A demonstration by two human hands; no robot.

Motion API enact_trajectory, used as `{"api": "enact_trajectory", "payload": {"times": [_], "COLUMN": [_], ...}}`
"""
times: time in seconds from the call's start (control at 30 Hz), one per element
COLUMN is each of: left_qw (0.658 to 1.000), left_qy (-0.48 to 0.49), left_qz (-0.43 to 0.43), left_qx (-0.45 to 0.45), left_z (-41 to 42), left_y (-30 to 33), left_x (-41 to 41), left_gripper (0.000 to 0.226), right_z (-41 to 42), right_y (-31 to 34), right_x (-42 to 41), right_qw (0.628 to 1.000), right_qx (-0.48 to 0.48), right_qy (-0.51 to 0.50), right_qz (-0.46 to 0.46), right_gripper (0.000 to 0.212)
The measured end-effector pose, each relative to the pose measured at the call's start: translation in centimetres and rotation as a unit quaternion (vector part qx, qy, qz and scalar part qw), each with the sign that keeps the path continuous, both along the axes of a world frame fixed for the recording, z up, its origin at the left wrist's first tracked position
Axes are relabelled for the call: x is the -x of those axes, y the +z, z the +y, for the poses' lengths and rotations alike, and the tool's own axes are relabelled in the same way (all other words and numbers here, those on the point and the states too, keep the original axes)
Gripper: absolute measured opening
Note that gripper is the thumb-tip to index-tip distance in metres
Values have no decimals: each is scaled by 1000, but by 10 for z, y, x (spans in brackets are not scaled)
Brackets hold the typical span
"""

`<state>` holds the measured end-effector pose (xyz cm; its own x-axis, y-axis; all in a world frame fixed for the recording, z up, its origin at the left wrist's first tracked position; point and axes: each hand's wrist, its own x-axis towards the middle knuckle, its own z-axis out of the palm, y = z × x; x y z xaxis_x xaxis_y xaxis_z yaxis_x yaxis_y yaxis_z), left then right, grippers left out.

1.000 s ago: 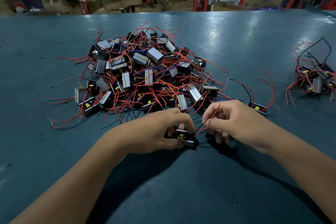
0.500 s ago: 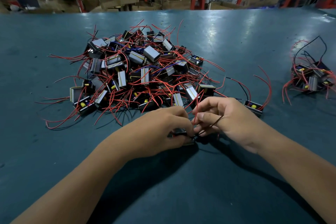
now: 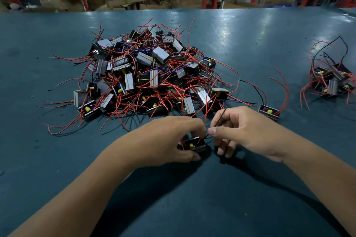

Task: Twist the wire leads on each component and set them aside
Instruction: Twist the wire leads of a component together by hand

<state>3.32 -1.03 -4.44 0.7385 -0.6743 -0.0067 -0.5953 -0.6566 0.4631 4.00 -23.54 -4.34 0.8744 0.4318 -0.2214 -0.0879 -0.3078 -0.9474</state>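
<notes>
Component in hand: my left hand (image 3: 169, 138) grips a small black box-shaped component with a yellow core (image 3: 192, 144), fingers curled over its top and thumb under its near edge, low over the teal table surface (image 3: 57, 159) just in front of me. Whether it touches the table I cannot tell.

Leads: my right hand (image 3: 248, 132) pinches the thin dark and red wire leads (image 3: 221, 116) between thumb and forefinger; the other fingers curl underneath.

Key relation: the leads leave the component on its right side, so the pinch sits just beside and slightly above the body, to its right. My two hands nearly touch.

Lead axis: the leads run from the component up and away from me, tilted a little right, and their free end pokes out above my forefinger toward the pile.

Component axis: its long side lies roughly left to right; the open face with the yellow core looks toward me.

Nearer hand: the right already has the leads, so I judge the twisting falls to it while the left keeps the body from turning.

Unworked stock: the big heap of grey-and-black components with loose red wires (image 3: 152, 75) lies beyond my hands.

Set-aside spot: a smaller cluster of the same components (image 3: 331, 81) sits far right, well apart, with one single component (image 3: 268, 112) nearer, just beyond my right hand.
</notes>
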Motion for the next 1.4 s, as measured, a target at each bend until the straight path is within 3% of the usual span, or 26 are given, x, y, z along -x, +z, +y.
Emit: {"api": "enact_trajectory", "payload": {"times": [0.27,0.5,0.6,0.73,0.93,1.13,1.27,1.33,1.4], "left_qw": [1000,997,995,994,994,987,967,958,956], "left_qy": [12,51,64,72,65,72,87,91,77], "left_qz": [14,33,55,48,-28,-140,-213,-223,-207], "left_qx": [-12,-37,-49,-66,-78,32,109,157,192], "left_z": [7,30,36,40,42,40,31,27,23], "left_y": [2,12,15,22,32,38,41,43,45], "left_x": [-3,-8,-8,-8,-6,-3,0,4,8], "left_gripper": [33,35,33,29,24,12,9,10,7], "right_z": [-4,-7,-12,-12,-11,-15,-15,-14,-10], "right_y": [1,1,-3,-4,-18,-16,0,13,23], "right_x": [-2,-10,-16,-29,-49,-55,-45,-37,-28], "right_qw": [999,990,958,857,854,819,857,905,946], "right_qx": [16,-51,30,179,320,353,235,91,-75], "right_qy": [7,-76,-140,-179,-80,-78,-160,-214,-222], "right_qz": [-35,-111,-250,-449,-401,-445,-429,-356,-224], "right_gripper": [15,18,17,20,50,34,22,21,15]}}
